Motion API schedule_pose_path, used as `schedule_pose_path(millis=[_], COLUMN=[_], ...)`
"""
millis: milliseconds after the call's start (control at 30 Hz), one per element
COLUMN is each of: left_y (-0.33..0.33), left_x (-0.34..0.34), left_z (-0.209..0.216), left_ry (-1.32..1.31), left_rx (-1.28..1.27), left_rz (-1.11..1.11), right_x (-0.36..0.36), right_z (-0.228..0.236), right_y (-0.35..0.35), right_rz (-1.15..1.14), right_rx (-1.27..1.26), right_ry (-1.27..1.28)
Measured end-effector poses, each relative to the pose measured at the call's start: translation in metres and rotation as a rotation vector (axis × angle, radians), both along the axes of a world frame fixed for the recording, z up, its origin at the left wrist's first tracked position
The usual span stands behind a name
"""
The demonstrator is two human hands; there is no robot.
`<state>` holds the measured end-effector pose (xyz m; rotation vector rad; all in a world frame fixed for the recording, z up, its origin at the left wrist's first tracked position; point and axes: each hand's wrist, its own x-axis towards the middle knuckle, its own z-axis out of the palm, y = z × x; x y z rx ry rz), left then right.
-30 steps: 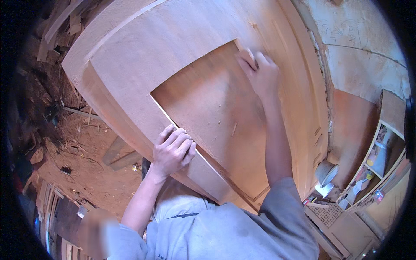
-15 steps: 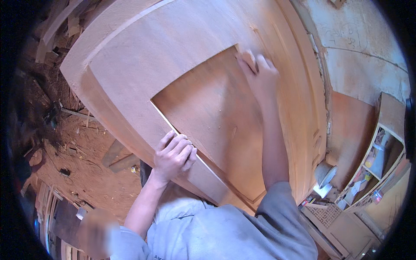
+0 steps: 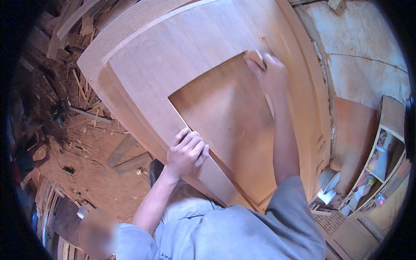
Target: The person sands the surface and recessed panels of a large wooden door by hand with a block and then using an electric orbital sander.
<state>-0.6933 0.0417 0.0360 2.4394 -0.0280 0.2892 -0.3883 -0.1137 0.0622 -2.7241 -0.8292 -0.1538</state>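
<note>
A large pale wooden door (image 3: 182, 47) lies flat in front of me. A darker plywood panel (image 3: 225, 117) rests on top of it. My left hand (image 3: 187, 151) has its fingers curled over the panel's near left edge. My right hand (image 3: 269, 73) reaches across to the panel's far corner and grips it there, fingers bent over the edge. I cannot tell whether something small is under those fingers. Both forearms come up from my grey shirt at the bottom.
Wood offcuts and planks (image 3: 125, 151) lie on the dirt floor to the left. A metal pot (image 3: 329, 178) stands by the door's right side. Shelves (image 3: 381, 160) with small items line the right, against a plastered wall (image 3: 364, 69).
Both hands keep their hold on the panel's edge and corner. The view has shifted a little, so the panel sits slightly lower and to the right.
</note>
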Motion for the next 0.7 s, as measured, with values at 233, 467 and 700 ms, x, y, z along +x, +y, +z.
schedule_pose_path(millis=[233, 467, 700], left_y=[-0.001, 0.001, -0.003], left_x=[-0.003, -0.001, -0.005], left_z=[0.002, -0.001, 0.003], left_ry=[-0.011, -0.050, -0.046], left_rx=[0.009, 0.005, 0.007], left_rz=[0.021, 0.037, 0.045], right_x=[-0.010, 0.027, -0.037], right_z=[-0.003, 0.019, -0.003], right_y=[-0.014, -0.037, -0.060], right_rz=[-0.090, -0.150, -0.190], right_rx=[0.140, 0.132, 0.176], right_ry=[0.086, 0.043, 0.227])
